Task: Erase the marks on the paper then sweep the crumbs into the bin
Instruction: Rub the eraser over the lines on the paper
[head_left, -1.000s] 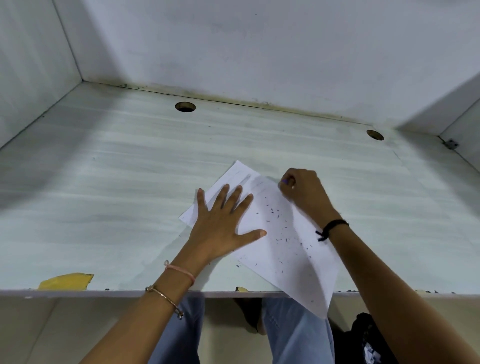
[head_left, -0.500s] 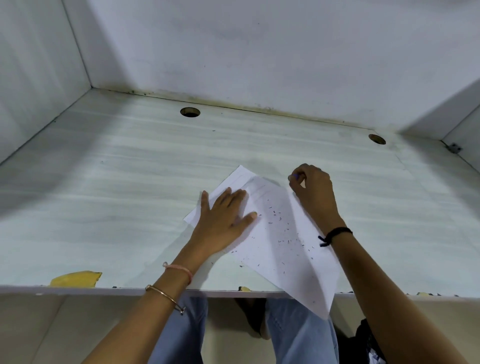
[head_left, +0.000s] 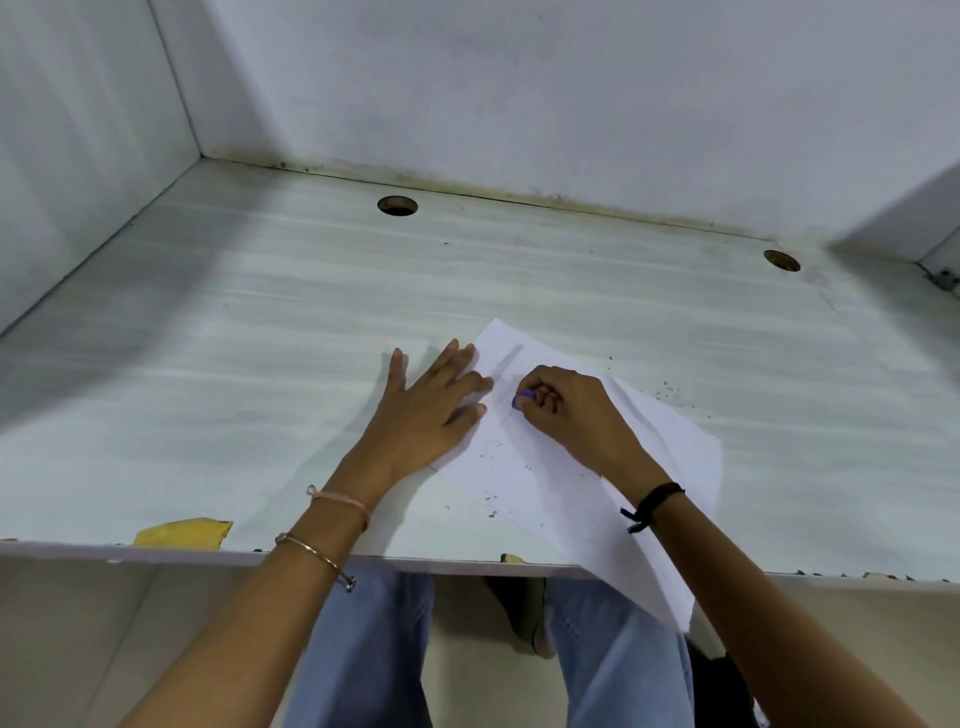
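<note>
Head camera view: the paper is being pinned to the desk by the left hand. Its fingers are being held straight and spread, with only the fingertips lying on the sheet's left edge and the palm resting on the bare desktop beside it. A small purple eraser is being pinched in the curled fingers of the right hand and is being pressed to the sheet near its far corner, just beside a faint grey mark. The sheet is lying askew, its near corner hanging over the desk's front edge above the person's knees. Dark crumbs are lying scattered across the middle of the sheet, and a few more are lying on the desk to the right of it. The chief risk is being judged to be a crease or tear: the paper is being anchored on one side only, so a hard stroke away from the left hand could buckle it. The overhanging corner is also being judged a hazard, since any slide or tilt toward the edge could tip crumbs onto the lap or floor before sweeping is begun. No bin is being shown in this view, so where the crumbs must go cannot be told.
</note>
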